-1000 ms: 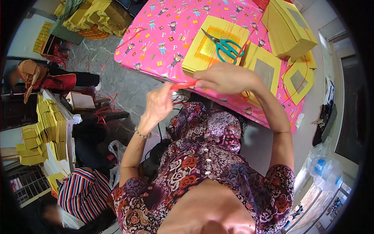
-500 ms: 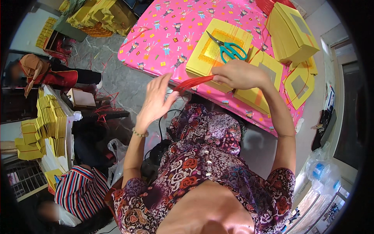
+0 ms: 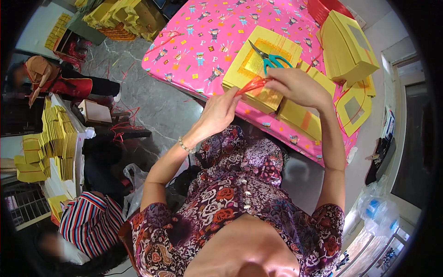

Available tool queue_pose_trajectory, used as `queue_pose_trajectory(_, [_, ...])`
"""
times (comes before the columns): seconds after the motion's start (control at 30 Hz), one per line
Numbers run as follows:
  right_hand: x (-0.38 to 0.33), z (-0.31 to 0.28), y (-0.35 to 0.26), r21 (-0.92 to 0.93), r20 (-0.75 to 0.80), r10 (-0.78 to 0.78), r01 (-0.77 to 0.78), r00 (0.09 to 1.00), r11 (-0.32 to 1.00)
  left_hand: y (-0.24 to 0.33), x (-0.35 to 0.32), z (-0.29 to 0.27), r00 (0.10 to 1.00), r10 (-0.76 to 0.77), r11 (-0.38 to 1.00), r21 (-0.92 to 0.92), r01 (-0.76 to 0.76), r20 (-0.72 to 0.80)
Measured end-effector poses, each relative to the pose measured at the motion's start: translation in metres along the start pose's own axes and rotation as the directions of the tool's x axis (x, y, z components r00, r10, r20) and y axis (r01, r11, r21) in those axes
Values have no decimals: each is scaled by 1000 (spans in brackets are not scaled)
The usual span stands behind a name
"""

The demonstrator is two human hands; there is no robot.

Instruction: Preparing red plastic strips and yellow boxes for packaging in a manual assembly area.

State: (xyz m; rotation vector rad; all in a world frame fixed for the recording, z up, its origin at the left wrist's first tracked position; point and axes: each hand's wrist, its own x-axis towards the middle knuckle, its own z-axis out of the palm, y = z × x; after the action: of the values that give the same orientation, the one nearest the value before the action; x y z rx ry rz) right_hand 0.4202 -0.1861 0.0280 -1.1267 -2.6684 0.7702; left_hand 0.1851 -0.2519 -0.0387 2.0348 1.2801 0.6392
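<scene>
Near pink printed cloth [image 3: 198,48], both hands [image 3: 220,112] pinch glossy, bunched, bright-red strands [image 3: 253,85] between them.

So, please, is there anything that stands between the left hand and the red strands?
Nothing visible does: the left hand holds the red strands directly. The scissors lie beyond them, on the yellow stack.

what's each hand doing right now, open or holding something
Left hand: closed, holding the bundle of thin, glossy red strands.
Right hand: closed, holding the same bundle farther right.
</scene>
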Motion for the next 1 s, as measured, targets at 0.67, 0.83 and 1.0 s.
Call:
queue_pose_trajectory(0.67, [36, 108, -33, 798, -569, 497, 294, 655, 526, 12, 30, 49, 926, -109, 878, -471, -81, -362])
queue_pose_trajectory(0.83, [37, 112, -47, 797, -587, 482, 357, 651, 487, 13, 28, 45, 906, -55, 925, -363, -112, -420])
queue_pose_trajectory(1.0, [32, 125, -59, 806, -526, 311, 349, 792, 478, 23, 15, 14, 859, -74, 606, -707, -365, -506])
